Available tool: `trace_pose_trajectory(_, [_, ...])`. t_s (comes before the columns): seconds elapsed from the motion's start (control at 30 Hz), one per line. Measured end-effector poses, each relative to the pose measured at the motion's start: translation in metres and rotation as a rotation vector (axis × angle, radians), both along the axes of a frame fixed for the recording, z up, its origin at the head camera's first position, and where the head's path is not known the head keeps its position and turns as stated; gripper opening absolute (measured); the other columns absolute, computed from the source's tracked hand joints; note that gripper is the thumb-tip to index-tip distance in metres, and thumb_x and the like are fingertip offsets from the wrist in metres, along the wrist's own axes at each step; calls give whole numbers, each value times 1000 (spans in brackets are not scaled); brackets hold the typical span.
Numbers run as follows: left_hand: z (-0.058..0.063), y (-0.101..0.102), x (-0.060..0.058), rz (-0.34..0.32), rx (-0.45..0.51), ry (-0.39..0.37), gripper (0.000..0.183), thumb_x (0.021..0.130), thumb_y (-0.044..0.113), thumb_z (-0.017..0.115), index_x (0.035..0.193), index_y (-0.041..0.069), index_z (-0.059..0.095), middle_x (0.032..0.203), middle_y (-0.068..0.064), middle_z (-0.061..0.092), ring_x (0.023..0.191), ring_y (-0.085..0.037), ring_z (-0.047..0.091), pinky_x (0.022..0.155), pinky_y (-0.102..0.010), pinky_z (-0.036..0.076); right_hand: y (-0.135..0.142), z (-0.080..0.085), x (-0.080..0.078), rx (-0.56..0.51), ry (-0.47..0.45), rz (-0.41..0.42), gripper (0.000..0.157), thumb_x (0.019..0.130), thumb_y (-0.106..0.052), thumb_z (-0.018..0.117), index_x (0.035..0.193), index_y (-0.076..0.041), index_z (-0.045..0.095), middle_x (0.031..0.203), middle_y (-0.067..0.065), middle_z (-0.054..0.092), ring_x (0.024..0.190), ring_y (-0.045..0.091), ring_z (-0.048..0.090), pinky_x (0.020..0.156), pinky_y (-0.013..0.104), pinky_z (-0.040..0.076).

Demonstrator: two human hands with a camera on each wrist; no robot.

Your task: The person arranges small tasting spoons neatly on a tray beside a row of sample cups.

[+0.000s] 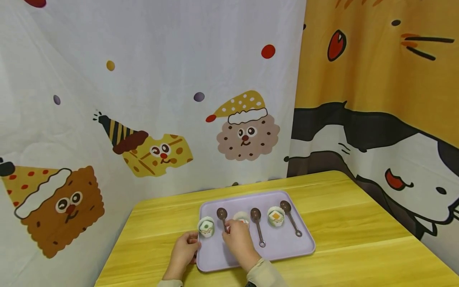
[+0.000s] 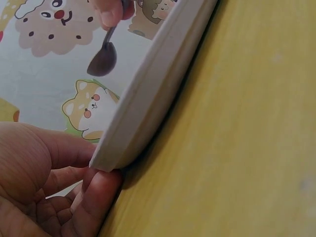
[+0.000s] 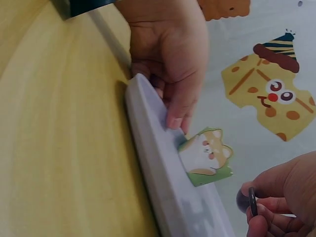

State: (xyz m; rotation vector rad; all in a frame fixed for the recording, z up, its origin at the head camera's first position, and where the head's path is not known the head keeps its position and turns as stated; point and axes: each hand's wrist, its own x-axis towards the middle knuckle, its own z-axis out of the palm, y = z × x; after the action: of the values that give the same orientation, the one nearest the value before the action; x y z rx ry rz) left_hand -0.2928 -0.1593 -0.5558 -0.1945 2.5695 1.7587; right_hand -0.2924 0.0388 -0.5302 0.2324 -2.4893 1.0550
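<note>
My left hand [image 1: 183, 252] pinches the left rim of a lilac tray [image 1: 287, 245], thumb and fingers on either side of the edge in the left wrist view. Above the tray, my right hand [image 1: 241, 243] holds a brown spoon [image 1: 222, 214] by its handle, bowl pointing away. A small paper cup [image 1: 206, 227] with a cartoon dog [image 2: 91, 108] stands left of that spoon, holding something white with a green spot. Behind the right hand, a second cup [image 1: 241, 216] is partly hidden; red shows on its contents.
Right of my right hand a second brown spoon [image 1: 255, 216] lies on the tray. A third cup [image 1: 276, 217] with an orange-topped filling and a third spoon [image 1: 285, 206] follow. The yellow wood-grain table [image 1: 358, 223] meets printed curtains [image 1: 179, 48] behind.
</note>
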Motion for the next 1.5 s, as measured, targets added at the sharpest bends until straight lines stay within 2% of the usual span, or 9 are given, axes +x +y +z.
trace_pose_trajectory(0.23, [-2,-1,-2,3,-6,4,37,86,-1,66,122,-7,63,96,-13,63,67,-19,61,47,-36,56,-6,-8,1,5,-26,-3,21,70,2,79,89,2,72,66,-2,60,61,12,54,55,28,49])
trace_pose_trajectory(0.47, [-4,-1,-2,2,-2,11,37,86,-2,66,122,-7,63,95,-12,63,66,-19,61,47,-36,56,-9,-16,0,38,-2,-30,18,69,2,80,87,0,73,65,-3,60,65,15,58,59,31,52])
trace_pose_trajectory(0.67, [-4,-1,-2,6,-6,8,37,85,-2,66,122,-7,63,94,-12,63,65,-19,61,47,-36,56,-11,-22,-1,56,-41,-27,18,70,0,81,86,0,73,70,3,62,67,18,60,61,33,54])
trace_pose_trajectory(0.9, [-5,-1,-2,3,2,5,38,85,-2,66,123,-7,63,94,-11,63,64,-19,61,46,-36,56,-13,-32,-2,82,-61,-19,16,72,-3,81,85,-2,72,71,3,61,66,18,59,60,33,54])
trace_pose_trajectory(1.07, [-5,2,0,6,-6,0,39,84,-1,66,123,-7,63,95,-11,63,65,-19,61,46,-36,56,-14,-38,-3,109,-33,-13,14,71,-3,81,76,-7,68,68,1,58,64,17,56,58,33,52])
trace_pose_trajectory(1.27, [-3,4,-2,12,-15,-10,39,85,-1,66,123,-5,63,96,-12,62,67,-20,61,47,-35,56,-14,-41,-7,135,-19,-9,25,73,-4,82,66,-13,59,65,-2,55,62,14,54,56,30,49])
trace_pose_trajectory(1.5, [-4,3,-4,19,-17,-9,38,85,-1,66,122,-5,63,96,-12,62,67,-20,61,47,-35,56,-16,-37,-7,133,-35,-1,16,74,-5,82,78,-8,67,71,0,58,67,16,57,61,32,53])
